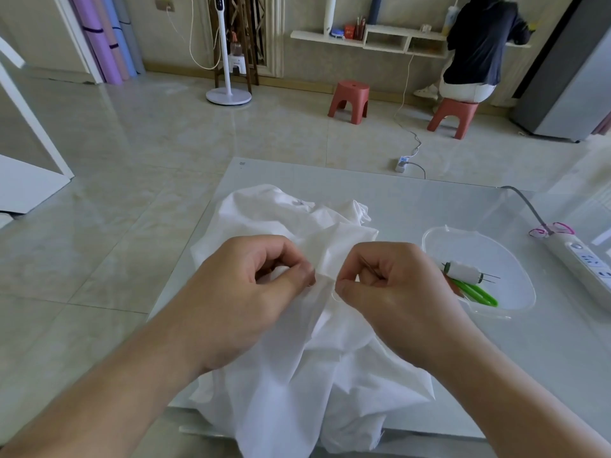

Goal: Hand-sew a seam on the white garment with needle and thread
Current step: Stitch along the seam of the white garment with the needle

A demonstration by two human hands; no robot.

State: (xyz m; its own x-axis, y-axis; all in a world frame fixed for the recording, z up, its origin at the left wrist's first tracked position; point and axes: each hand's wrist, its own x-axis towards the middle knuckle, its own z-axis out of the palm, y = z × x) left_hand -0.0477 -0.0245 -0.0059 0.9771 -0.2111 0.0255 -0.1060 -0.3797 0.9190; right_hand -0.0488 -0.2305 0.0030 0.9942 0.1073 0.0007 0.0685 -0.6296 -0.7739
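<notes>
The white garment [291, 365] lies bunched on the glass table [429, 206] and hangs over its near edge. My left hand [251, 292] pinches a raised fold of the cloth between thumb and curled fingers. Just to its right, my right hand [390, 289] pinches the same fold, and a thin needle [372, 267] lies slanted between its curled fingers. The two thumbs almost meet at the fold. A short bit of white thread [334, 294] shows by my right thumb.
A clear plastic tray [515, 302] at the right holds a white thread spool [463, 272], spare needles and green snips [476, 294]. A white power strip [582, 259] lies at the far right. Across the floor are red stools [348, 100] and a seated person [476, 47].
</notes>
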